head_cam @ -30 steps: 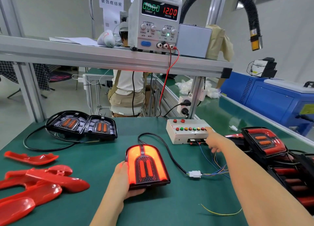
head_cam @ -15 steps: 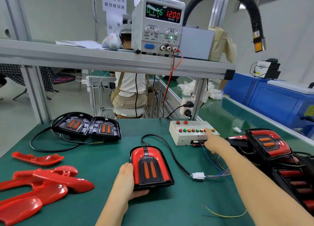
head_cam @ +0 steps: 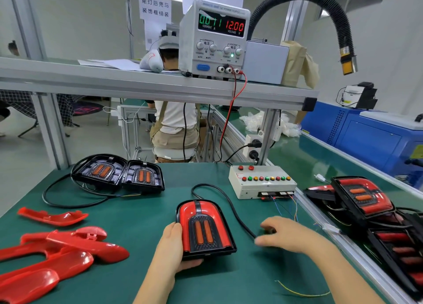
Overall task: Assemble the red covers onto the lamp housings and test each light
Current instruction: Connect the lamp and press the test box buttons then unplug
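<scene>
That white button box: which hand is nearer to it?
Right. The right hand is just in front of the button box, over the cable; the left hand grips the lamp, farther back.

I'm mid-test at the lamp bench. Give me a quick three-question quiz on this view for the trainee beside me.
1. True or false: the lamp held by the left hand is glowing.
2. The voltage display on the power supply reads: A) 5.00 B) 12.00 C) 24.00
3. How many uncovered housings lie at the back left of the table?
Key: 1 false; 2 B; 3 two.
</scene>
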